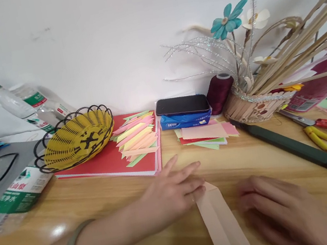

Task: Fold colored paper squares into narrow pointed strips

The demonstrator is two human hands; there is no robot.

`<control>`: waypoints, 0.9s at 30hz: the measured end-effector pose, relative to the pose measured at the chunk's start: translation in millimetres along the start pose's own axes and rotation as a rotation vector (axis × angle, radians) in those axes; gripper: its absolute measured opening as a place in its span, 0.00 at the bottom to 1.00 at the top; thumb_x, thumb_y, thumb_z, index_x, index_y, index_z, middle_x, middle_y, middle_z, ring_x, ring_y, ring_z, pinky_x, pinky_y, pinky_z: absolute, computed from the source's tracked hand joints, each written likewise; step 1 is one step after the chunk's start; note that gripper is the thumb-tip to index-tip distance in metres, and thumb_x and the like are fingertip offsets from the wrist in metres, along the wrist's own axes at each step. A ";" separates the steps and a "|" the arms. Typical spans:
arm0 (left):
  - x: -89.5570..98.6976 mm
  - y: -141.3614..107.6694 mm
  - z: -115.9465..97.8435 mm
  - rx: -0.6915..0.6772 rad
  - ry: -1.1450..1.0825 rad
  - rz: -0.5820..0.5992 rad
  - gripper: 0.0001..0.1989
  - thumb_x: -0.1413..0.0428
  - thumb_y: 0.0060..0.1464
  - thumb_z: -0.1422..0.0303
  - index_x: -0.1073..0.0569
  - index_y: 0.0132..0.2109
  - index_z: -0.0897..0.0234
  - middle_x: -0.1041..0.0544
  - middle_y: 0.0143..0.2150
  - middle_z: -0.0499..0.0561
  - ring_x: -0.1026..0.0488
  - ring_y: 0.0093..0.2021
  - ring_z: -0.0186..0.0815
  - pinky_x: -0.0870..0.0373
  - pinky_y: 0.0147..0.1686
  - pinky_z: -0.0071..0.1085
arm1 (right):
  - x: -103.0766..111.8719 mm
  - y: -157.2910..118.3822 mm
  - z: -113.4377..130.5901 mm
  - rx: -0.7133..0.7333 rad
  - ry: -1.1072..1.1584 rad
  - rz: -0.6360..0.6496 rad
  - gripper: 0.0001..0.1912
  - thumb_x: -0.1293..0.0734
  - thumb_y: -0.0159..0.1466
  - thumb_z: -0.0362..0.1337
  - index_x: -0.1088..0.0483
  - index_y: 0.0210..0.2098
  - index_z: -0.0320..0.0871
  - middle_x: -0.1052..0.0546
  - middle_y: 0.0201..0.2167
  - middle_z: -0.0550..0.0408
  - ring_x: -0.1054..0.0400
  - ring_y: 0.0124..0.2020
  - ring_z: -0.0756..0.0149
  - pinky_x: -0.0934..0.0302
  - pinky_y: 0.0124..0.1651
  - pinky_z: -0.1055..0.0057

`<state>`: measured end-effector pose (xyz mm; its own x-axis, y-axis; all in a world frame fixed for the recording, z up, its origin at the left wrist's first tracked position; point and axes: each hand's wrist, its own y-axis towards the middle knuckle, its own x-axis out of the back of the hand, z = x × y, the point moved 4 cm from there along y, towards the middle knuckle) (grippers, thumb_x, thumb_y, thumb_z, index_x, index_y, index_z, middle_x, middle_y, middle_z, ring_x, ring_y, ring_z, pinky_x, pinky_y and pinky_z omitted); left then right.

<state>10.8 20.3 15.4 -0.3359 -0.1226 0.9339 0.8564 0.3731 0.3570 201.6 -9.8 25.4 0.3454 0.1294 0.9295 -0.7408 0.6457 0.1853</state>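
Note:
On the wooden table lies a strip of pale peach paper (223,226) with a lengthwise crease and its far corners folded in to a blunt point. My left hand (175,190) reaches across from the left, fingers spread, the lower fingertips at the far left edge of the paper. To the right of the paper, my right hand (273,208) is blurred by motion with its fingers curled. It looks apart from the strip, and its fingertips are hidden.
Behind my hands are a stack of coloured paper slips (206,132), a phone (182,105) on a blue tissue pack (186,120) and folded paper strips (139,137) on red sheets (95,168). A yellow basket (79,139) stands left; a dark green tool (294,148) and scissors (322,124) lie right.

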 end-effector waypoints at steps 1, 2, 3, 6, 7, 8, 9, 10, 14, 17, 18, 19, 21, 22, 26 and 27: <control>-1.2 -0.2 5.3 0.012 -0.061 0.015 0.13 0.56 0.64 0.73 0.30 0.49 0.61 0.26 0.50 0.45 0.44 0.61 0.41 0.54 0.60 0.54 | -1.9 -1.3 2.6 -0.003 -0.001 0.008 0.11 0.42 0.62 0.30 0.33 0.42 0.45 0.29 0.38 0.52 0.34 0.37 0.67 0.36 0.36 0.72; -2.7 -0.3 10.3 0.020 -0.112 0.040 0.13 0.56 0.64 0.73 0.31 0.50 0.59 0.27 0.51 0.45 0.45 0.62 0.41 0.54 0.59 0.55 | -4.0 -1.6 5.4 0.000 0.002 0.013 0.13 0.41 0.62 0.30 0.34 0.45 0.45 0.30 0.39 0.51 0.34 0.39 0.67 0.36 0.37 0.72; -3.4 -0.2 14.4 0.025 -0.150 0.054 0.14 0.56 0.63 0.74 0.32 0.51 0.58 0.27 0.52 0.45 0.46 0.63 0.41 0.53 0.59 0.55 | -6.0 -1.0 8.2 0.008 0.014 0.012 0.13 0.42 0.62 0.30 0.35 0.46 0.46 0.30 0.40 0.52 0.34 0.39 0.66 0.37 0.38 0.71; 0.6 1.8 18.9 0.026 -0.161 0.010 0.17 0.58 0.62 0.77 0.34 0.54 0.61 0.29 0.54 0.48 0.46 0.62 0.42 0.51 0.58 0.54 | -10.7 4.3 16.1 0.072 0.061 -0.053 0.12 0.46 0.66 0.30 0.33 0.40 0.45 0.29 0.36 0.54 0.35 0.35 0.67 0.39 0.36 0.69; 4.3 2.8 17.3 0.029 -0.133 -0.044 0.16 0.58 0.62 0.78 0.34 0.54 0.63 0.29 0.54 0.49 0.43 0.61 0.42 0.49 0.58 0.53 | -12.0 6.6 18.1 0.095 0.055 -0.080 0.14 0.48 0.67 0.29 0.33 0.38 0.44 0.29 0.34 0.54 0.35 0.34 0.67 0.40 0.35 0.69; 9.0 3.6 14.2 0.035 -0.103 -0.113 0.15 0.57 0.62 0.77 0.33 0.52 0.64 0.28 0.53 0.51 0.40 0.59 0.41 0.46 0.57 0.50 | -13.3 9.1 19.7 0.115 0.034 -0.102 0.16 0.50 0.67 0.30 0.33 0.36 0.43 0.29 0.32 0.53 0.36 0.33 0.66 0.40 0.34 0.68; 14.1 4.0 10.1 0.047 -0.076 -0.195 0.13 0.56 0.62 0.76 0.31 0.49 0.66 0.26 0.50 0.51 0.36 0.56 0.39 0.42 0.55 0.46 | -14.3 11.8 20.6 0.123 0.001 -0.117 0.17 0.52 0.68 0.30 0.33 0.36 0.42 0.29 0.31 0.53 0.36 0.32 0.66 0.40 0.34 0.68; 18.9 3.8 5.0 0.053 -0.059 -0.273 0.11 0.54 0.62 0.75 0.28 0.45 0.66 0.23 0.45 0.51 0.32 0.51 0.37 0.39 0.53 0.41 | -14.6 14.7 21.0 0.120 -0.036 -0.135 0.19 0.53 0.68 0.30 0.33 0.36 0.41 0.29 0.30 0.52 0.36 0.31 0.66 0.40 0.33 0.67; 19.1 1.9 -15.8 0.016 -0.029 -0.224 0.08 0.49 0.58 0.77 0.28 0.31 0.69 0.24 0.30 0.49 0.30 0.36 0.31 0.32 0.39 0.31 | -11.7 27.2 19.3 0.072 -0.139 -0.142 0.20 0.53 0.69 0.33 0.31 0.38 0.40 0.29 0.30 0.51 0.36 0.30 0.65 0.39 0.31 0.68; 12.6 -2.7 -20.2 0.022 0.034 -0.121 0.08 0.50 0.58 0.77 0.28 0.33 0.70 0.25 0.30 0.50 0.30 0.35 0.32 0.32 0.37 0.32 | -7.6 33.9 16.4 0.066 -0.156 -0.140 0.20 0.52 0.69 0.34 0.31 0.38 0.40 0.28 0.32 0.51 0.35 0.31 0.66 0.39 0.31 0.69; 11.5 -4.5 -20.1 0.025 0.053 -0.111 0.08 0.51 0.59 0.77 0.27 0.34 0.70 0.25 0.31 0.51 0.31 0.35 0.33 0.32 0.38 0.32 | -6.9 35.0 15.6 0.082 -0.150 -0.141 0.20 0.53 0.69 0.35 0.31 0.37 0.41 0.28 0.32 0.51 0.35 0.31 0.66 0.39 0.31 0.70; 10.8 -6.1 -20.1 0.019 0.073 -0.104 0.09 0.51 0.59 0.77 0.27 0.34 0.71 0.25 0.32 0.51 0.31 0.36 0.34 0.32 0.39 0.33 | -6.8 35.4 15.0 0.108 -0.141 -0.139 0.20 0.53 0.69 0.34 0.31 0.37 0.41 0.28 0.32 0.52 0.35 0.31 0.67 0.39 0.31 0.70; 9.8 -8.9 -20.9 -0.012 0.113 -0.089 0.09 0.53 0.59 0.77 0.27 0.37 0.72 0.25 0.35 0.54 0.31 0.38 0.35 0.32 0.40 0.34 | -6.7 34.7 13.8 0.166 -0.116 -0.159 0.20 0.53 0.69 0.33 0.31 0.37 0.41 0.28 0.31 0.53 0.35 0.32 0.67 0.39 0.33 0.70; 9.4 -10.1 -21.5 -0.024 0.129 -0.080 0.10 0.53 0.60 0.77 0.27 0.38 0.73 0.25 0.37 0.55 0.31 0.39 0.36 0.32 0.41 0.35 | -7.1 34.1 12.5 0.178 -0.099 -0.159 0.20 0.53 0.69 0.33 0.31 0.37 0.41 0.28 0.31 0.53 0.35 0.32 0.67 0.39 0.34 0.69; 8.0 -13.3 -25.0 -0.019 0.161 -0.072 0.12 0.56 0.60 0.77 0.27 0.42 0.73 0.26 0.43 0.57 0.32 0.41 0.37 0.33 0.44 0.37 | -10.9 35.0 4.2 0.098 0.020 -0.064 0.14 0.47 0.68 0.33 0.32 0.36 0.43 0.29 0.31 0.54 0.35 0.33 0.67 0.39 0.35 0.69; 7.7 -13.7 -26.1 -0.009 0.163 -0.079 0.13 0.56 0.60 0.77 0.27 0.42 0.72 0.26 0.43 0.57 0.32 0.42 0.37 0.33 0.44 0.38 | -11.8 35.9 2.1 0.066 0.060 -0.036 0.12 0.46 0.68 0.33 0.32 0.34 0.43 0.29 0.30 0.54 0.35 0.32 0.68 0.39 0.34 0.70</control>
<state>6.7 -9.8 18.3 -0.3348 -0.2985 0.8938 0.8338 0.3480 0.4286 169.7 10.3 21.8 0.4049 0.1535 0.9014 -0.7627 0.6004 0.2404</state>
